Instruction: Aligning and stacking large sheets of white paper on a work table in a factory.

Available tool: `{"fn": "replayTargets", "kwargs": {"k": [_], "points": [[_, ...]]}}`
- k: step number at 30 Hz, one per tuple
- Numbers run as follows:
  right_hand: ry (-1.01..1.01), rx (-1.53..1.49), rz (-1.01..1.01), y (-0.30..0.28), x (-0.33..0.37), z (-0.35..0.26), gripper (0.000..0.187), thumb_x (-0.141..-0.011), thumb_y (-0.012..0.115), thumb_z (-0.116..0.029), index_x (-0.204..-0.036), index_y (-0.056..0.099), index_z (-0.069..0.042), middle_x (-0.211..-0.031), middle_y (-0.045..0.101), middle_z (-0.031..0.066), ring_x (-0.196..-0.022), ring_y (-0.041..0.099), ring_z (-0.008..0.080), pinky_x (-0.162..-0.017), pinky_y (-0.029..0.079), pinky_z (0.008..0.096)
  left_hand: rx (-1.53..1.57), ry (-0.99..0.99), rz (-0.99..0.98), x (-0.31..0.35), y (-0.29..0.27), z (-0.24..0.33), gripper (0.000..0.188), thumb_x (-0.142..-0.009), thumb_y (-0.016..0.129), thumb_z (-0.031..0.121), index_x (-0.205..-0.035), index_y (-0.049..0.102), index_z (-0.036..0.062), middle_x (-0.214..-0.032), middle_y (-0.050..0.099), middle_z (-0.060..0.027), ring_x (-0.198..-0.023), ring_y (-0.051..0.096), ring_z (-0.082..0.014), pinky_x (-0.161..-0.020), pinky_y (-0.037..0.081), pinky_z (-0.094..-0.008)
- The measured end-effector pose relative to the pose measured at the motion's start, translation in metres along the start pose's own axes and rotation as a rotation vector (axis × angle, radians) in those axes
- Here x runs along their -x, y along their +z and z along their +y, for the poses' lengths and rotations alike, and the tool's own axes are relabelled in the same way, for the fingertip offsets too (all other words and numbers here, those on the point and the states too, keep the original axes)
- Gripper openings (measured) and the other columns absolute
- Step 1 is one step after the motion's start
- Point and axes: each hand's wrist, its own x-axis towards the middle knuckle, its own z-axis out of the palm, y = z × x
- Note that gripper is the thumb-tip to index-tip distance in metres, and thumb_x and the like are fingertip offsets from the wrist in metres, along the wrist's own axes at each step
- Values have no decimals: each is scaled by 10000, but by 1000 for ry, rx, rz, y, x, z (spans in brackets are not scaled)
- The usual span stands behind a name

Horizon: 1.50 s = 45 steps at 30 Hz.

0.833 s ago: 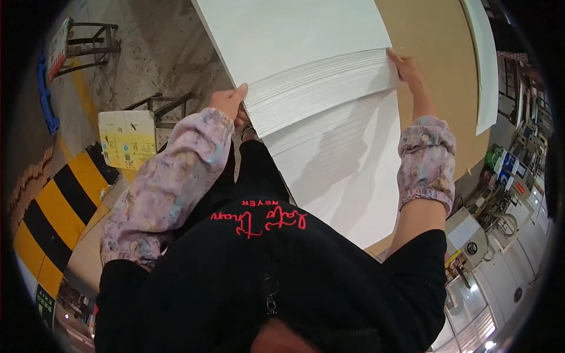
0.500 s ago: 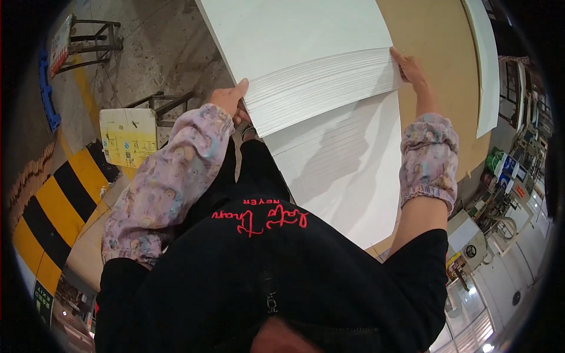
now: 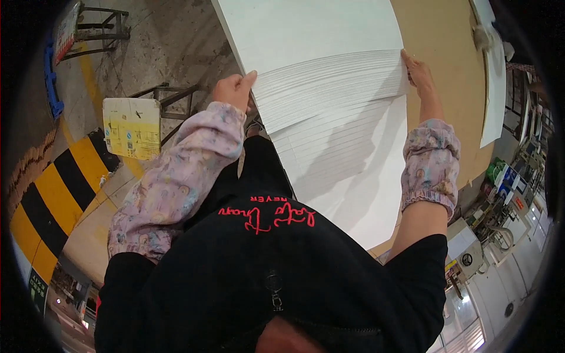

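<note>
A thick pile of large white sheets (image 3: 329, 35) lies before me, its near edges fanned out in a band of fine steps. Below that band, more white sheets (image 3: 353, 200) stretch toward my body, with thin staggered lines and a shadow across them. My left hand (image 3: 234, 89) is closed at the left edge of the fanned sheets, thumb on top and fingers partly hidden below. At the opposite edge, my right hand (image 3: 418, 72) is closed on the corner, index finger extended along it; its thumb is hidden. Patterned sleeve covers are on both forearms.
Brown board (image 3: 441, 35) extends right of the sheets, with another white sheet (image 3: 493, 100) beyond it. A blurred pale shape (image 3: 484, 38) is beside that. Leftward stand a yellow-and-white box-like seat (image 3: 132, 128), a dark-framed stool (image 3: 103, 32) and a yellow-black striped strip (image 3: 62, 194).
The staggered lines on the lower sheets show more clearly, and the fanned band's near edge has become more uneven. Both hands keep their edges; the whole view has shifted slightly.
</note>
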Motion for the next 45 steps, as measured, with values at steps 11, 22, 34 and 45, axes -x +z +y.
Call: {"fn": "replayTargets", "kwargs": {"k": [11,22,34,45], "points": [[-76,177,137,-1,-5,-6,608,-722,550,-579,-686,605,25,-573,534,69,-495,479,188,-466,373,321,186,-111,-46,-8,-1,2,442,-811,534,393,-708,605,-31,-570,577,-79,-427,528,-128,-398,419,-254],[-91,192,70,-10,7,-25,555,-726,565,-558,-601,572,-17,-535,502,54,-480,462,161,-439,344,310,266,-252,-186,-4,-17,19,403,-839,515,377,-739,595,-6,-578,568,-62,-422,526,-117,-380,383,-217],[-76,207,-4,-3,-1,-23,560,-718,552,-568,-683,604,-11,-580,523,44,-527,479,153,-457,353,300,328,-260,-71,-11,-14,5,494,-800,531,429,-757,611,-56,-574,577,-86,-412,505,-128,-408,414,-252],[-92,169,7,-2,-14,-12,601,-694,550,-607,-667,589,-7,-567,510,41,-530,474,129,-501,354,277,205,-98,82,-12,-7,4,456,-804,537,420,-729,619,-22,-556,571,-63,-394,492,-134,-405,395,-280]]}}
